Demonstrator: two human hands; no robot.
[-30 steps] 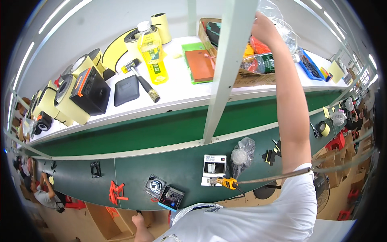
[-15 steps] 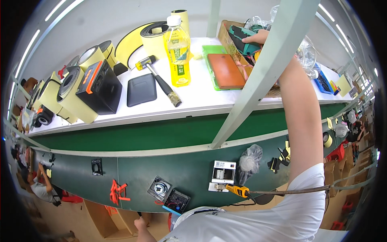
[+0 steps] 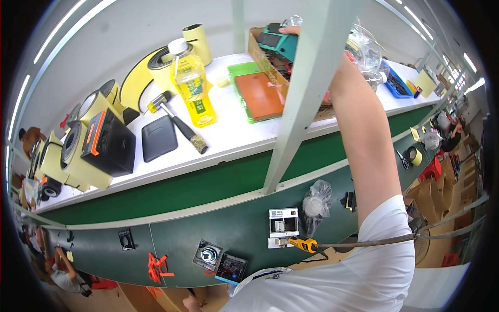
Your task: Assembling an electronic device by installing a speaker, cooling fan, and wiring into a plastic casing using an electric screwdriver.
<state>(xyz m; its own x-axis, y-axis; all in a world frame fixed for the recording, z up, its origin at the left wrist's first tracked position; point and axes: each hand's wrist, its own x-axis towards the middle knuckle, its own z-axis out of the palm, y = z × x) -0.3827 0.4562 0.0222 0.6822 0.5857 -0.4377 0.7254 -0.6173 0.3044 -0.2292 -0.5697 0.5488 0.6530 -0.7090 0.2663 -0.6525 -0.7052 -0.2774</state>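
Right hand (image 3: 289,30) reaches into the cardboard box (image 3: 255,46), fingers touching the teal device (image 3: 283,47), grip unclear; next comes lifting it.

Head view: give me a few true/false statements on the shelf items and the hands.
1. The right hand reaches into the cardboard box on the shelf. True.
2. The oil bottle lies on its side. False: it stands upright.
3. The hammer lies between the black pad and the bottle. True.
4. The right hand holds the hammer. False: it rests on a teal tool in the box.
5. The orange pad sits on a green tray. True.
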